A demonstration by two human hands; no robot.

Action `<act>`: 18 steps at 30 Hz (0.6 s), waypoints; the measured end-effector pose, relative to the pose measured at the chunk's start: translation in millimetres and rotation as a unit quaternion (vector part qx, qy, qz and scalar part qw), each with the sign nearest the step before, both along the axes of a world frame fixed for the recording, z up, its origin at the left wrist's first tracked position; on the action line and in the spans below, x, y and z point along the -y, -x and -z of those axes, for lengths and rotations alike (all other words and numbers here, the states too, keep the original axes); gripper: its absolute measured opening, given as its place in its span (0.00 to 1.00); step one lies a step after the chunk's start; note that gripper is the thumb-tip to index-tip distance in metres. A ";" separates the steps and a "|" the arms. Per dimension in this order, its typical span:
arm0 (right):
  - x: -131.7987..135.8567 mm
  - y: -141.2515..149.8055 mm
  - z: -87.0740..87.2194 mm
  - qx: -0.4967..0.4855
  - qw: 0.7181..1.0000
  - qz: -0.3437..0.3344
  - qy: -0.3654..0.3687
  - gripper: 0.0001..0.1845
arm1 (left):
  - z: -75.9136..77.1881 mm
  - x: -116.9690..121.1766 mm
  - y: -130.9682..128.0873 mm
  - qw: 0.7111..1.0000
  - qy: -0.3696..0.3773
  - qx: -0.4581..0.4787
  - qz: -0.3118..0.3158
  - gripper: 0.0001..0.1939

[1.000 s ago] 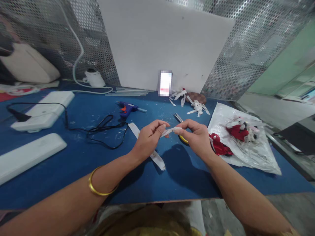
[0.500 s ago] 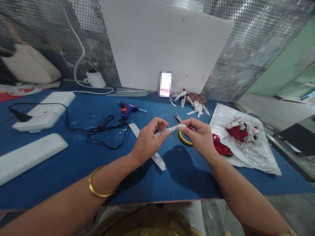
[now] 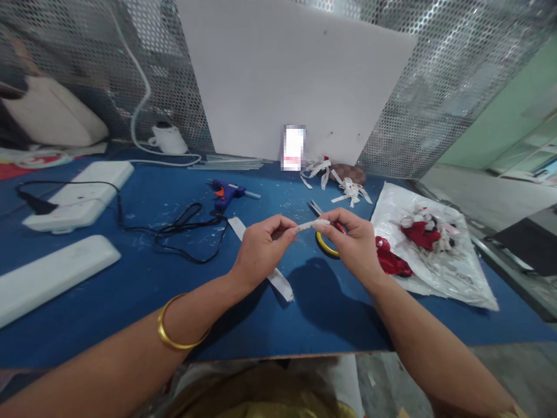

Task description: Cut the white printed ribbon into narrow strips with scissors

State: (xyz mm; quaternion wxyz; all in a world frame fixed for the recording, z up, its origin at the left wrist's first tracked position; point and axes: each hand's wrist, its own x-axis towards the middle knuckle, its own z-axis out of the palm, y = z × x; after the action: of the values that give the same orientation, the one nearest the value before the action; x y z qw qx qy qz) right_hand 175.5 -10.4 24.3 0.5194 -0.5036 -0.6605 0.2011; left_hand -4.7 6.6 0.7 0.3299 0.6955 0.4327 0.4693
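Note:
A narrow white strip, apparently ribbon (image 3: 308, 224), is stretched between my two hands above the blue table. My left hand (image 3: 263, 247) pinches one end between thumb and fingers. The other end is pinched in my right hand (image 3: 350, 235). Under my left hand lies a longer flat white strip (image 3: 282, 285), its middle hidden by the hand. Scissors (image 3: 327, 247) with yellow and red handles rest on the table behind my right hand, partly covered by it. A blue glue gun (image 3: 226, 194) with an orange trigger lies beyond my left hand.
White ribbon bows (image 3: 350, 190) lie near a lit phone (image 3: 293, 148). On the right, red and white pieces (image 3: 424, 232) sit on a white plastic bag (image 3: 456, 284). A power strip (image 3: 82, 197), a black cord (image 3: 187, 229) and clear glue sticks (image 3: 230, 164) occupy the left and back.
My left fingers have shifted along the white ribbon and straightened, closing in a pinch nearer my right hand. The right hand has barely moved.

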 end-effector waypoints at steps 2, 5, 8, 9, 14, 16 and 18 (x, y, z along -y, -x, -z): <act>1.6 3.4 1.9 0.013 0.998 -0.064 -0.010 0.02 | 1.6 0.2 -0.6 1.000 0.001 0.008 -0.021 0.07; 2.9 8.4 5.4 0.042 0.986 -0.158 -0.027 0.03 | 2.2 2.6 -3.0 0.999 0.013 0.035 -0.023 0.07; 2.4 10.4 8.2 0.029 0.988 -0.146 -0.038 0.02 | 0.5 5.8 -6.6 0.996 0.047 0.081 -0.012 0.06; 2.1 10.5 8.7 0.022 0.990 -0.133 -0.041 0.02 | -0.4 6.6 -7.7 0.993 0.063 0.096 -0.011 0.06; 1.3 10.0 8.8 0.012 0.995 -0.099 -0.032 0.02 | -3.8 8.2 -10.6 0.982 0.116 0.150 -0.010 0.07; 1.7 10.0 8.4 0.019 0.995 -0.090 -0.033 0.02 | -4.6 8.5 -10.4 0.981 0.114 0.160 -0.002 0.06; 2.6 9.8 8.1 0.040 0.996 -0.075 -0.040 0.03 | -5.2 8.9 -9.7 0.983 0.105 0.152 0.008 0.06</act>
State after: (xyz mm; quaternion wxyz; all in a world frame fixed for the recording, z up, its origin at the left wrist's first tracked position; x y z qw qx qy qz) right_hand 165.7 -13.0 16.2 0.4959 -0.4387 -0.7243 0.1925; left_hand 5.0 -2.4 5.9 0.4671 0.5808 0.4187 0.5188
